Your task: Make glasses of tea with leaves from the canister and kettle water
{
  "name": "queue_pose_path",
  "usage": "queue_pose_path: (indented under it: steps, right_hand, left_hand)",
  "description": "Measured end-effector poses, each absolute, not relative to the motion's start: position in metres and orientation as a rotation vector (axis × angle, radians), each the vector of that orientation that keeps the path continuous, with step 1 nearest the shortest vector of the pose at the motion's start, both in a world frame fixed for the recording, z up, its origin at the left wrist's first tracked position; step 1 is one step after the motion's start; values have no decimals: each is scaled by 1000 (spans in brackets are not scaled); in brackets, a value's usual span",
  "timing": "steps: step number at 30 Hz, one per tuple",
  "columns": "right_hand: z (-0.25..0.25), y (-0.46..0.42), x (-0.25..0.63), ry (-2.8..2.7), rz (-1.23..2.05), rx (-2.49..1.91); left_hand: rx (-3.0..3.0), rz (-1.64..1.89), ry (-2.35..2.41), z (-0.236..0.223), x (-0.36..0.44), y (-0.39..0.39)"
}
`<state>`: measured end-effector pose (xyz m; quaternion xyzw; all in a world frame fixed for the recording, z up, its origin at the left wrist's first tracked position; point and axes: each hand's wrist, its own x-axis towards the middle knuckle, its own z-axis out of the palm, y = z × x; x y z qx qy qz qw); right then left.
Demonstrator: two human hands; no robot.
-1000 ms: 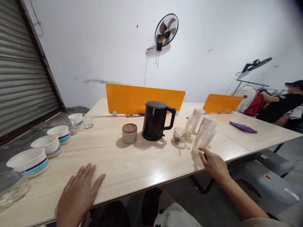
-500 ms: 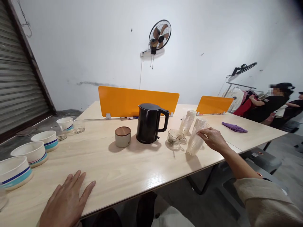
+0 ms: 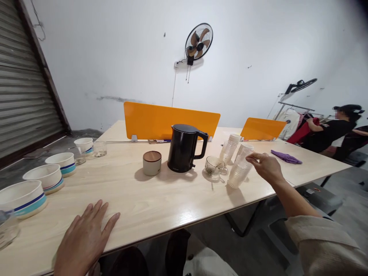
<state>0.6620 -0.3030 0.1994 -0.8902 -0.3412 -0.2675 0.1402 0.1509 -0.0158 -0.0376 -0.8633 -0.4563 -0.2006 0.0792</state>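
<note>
My right hand (image 3: 266,167) reaches across the table, its fingertips at the upper end of a tall stack of clear plastic cups (image 3: 240,171). It does not visibly grip the stack. A second cup stack (image 3: 228,150) stands just behind, and a ribbed glass mug (image 3: 214,165) sits to its left. Further left are a black electric kettle (image 3: 182,148) and a lidded ceramic jar (image 3: 151,163). My left hand (image 3: 84,237) rests flat on the pale wooden table (image 3: 138,195) near its front edge, fingers spread, touching nothing else.
Striped paper bowls (image 3: 44,178) line the left side, with small glasses (image 3: 100,148) beyond them. Orange desk dividers (image 3: 169,120) stand at the back. A purple cloth (image 3: 286,157) lies on the right. A co-worker (image 3: 327,134) stands beyond the table's right end.
My right hand has risen from the base of the cup stack to its upper end. The stack has not shifted. My view has turned slightly, and my left hand stays on the table.
</note>
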Motion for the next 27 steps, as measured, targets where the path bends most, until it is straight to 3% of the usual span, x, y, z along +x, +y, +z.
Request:
queue_pose_path:
  steps: [6,8,17,27]
  right_hand:
    - [222,-313,616,-1166,-1215,-2146]
    - [223,-306,586,-1244,-1227,-2015]
    - [136,-177,455,-1885,-324,-1467]
    - [82,-107,413,-2036,-69,-1463]
  left_hand:
    - [-2562,-658,-1483,-23,158,-21]
    - [-2566,-606,-1480,-18,158,-24]
    - [-2570,-654,-1512,-3,159,-29]
    - [-2608,-647,-1556,6,160,-34]
